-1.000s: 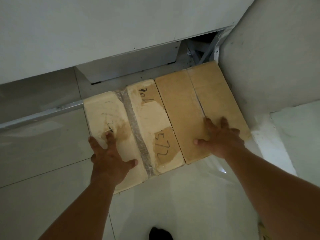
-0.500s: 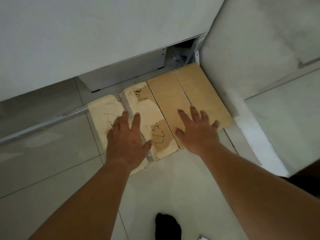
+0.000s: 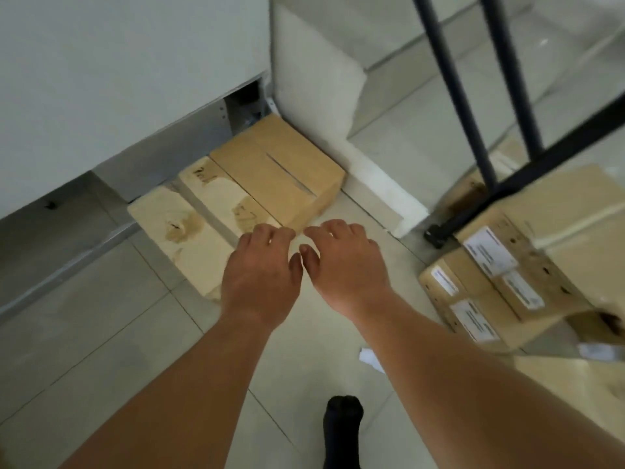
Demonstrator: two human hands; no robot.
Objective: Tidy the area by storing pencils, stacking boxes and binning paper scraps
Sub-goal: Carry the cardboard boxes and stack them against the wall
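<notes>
Two cardboard boxes lie side by side on the floor against a white cabinet base: a pale taped box on the left and a browner box on the right. My left hand and my right hand hover close together just in front of the boxes' near corners, fingers loosely spread, holding nothing. More cardboard boxes with white labels sit at the right. A white paper scrap lies on the tiles by my right forearm.
A white wall corner rises right of the brown box. Black metal legs of a frame stand over the labelled boxes. My foot in a black sock is on the tiled floor below.
Both hands have come off the tops of the two boxes and drawn back toward me, closing in on each other. The view has swung right, revealing the labelled boxes and the black frame.
</notes>
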